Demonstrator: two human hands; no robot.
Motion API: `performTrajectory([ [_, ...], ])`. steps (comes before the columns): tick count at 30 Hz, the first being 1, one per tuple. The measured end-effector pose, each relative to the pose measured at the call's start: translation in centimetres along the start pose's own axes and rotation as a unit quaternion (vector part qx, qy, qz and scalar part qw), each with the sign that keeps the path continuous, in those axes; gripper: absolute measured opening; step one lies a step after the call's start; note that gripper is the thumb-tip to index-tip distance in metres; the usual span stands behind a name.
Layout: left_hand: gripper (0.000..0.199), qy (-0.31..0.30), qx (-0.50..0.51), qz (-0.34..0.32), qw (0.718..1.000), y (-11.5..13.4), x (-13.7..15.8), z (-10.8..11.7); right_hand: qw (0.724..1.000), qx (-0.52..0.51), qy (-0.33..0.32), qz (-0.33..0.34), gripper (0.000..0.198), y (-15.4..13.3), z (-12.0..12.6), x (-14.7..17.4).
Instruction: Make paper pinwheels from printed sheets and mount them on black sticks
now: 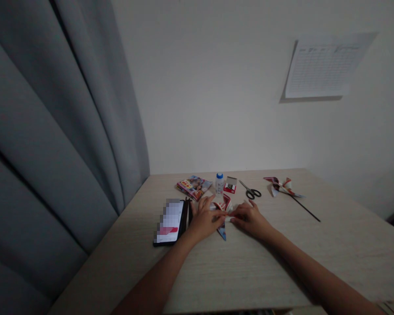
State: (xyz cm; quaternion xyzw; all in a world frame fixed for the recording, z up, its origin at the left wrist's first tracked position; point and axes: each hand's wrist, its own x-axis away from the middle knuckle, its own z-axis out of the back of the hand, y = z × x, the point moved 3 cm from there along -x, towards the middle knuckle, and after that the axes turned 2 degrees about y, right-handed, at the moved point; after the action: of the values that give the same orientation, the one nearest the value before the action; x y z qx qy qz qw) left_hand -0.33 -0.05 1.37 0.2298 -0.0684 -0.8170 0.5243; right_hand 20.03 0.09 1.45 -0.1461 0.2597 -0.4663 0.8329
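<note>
A folded paper pinwheel (222,230), printed in red, white and blue, lies on the table between my hands. My left hand (203,218) is over its left side, thumb and forefinger closed on the paper near the centre. From the right, my right hand (249,217) pinches the pinwheel's edge, its fingertips close to those of the left. Part of the pinwheel is hidden beneath the fingers. Thin black sticks (184,216) lie just left of my left hand, next to a lit phone (168,223).
Behind the hands stand printed booklets (194,187), a blue-capped bottle (219,183), a small open red box (230,186) and black-handled scissors (252,192). A second pinwheel (284,187) on a black stick (305,208) lies to the right. A grey curtain (68,131) borders the table's left.
</note>
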Motion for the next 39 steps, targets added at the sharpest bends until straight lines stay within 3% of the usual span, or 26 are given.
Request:
performTrajectory([
  [14, 0.031, -0.066, -0.015, 0.01, 0.998, 0.1, 0.2, 0.1, 1.0, 0.005, -0.012, 0.002, 0.021, -0.2, 0.2, 0.0],
  [28, 0.026, 0.026, -0.008, 0.0, 1.0, 0.3, -0.1, 0.9, 1.0, -0.003, -0.012, -0.003, 0.023, 0.3, -0.1, -0.1],
  [39, 0.026, 0.003, -0.045, -0.016, 0.999, 0.6, 0.1, 0.6, 1.0, 0.006, -0.006, 0.0, 0.022, -0.1, 0.2, 0.0],
])
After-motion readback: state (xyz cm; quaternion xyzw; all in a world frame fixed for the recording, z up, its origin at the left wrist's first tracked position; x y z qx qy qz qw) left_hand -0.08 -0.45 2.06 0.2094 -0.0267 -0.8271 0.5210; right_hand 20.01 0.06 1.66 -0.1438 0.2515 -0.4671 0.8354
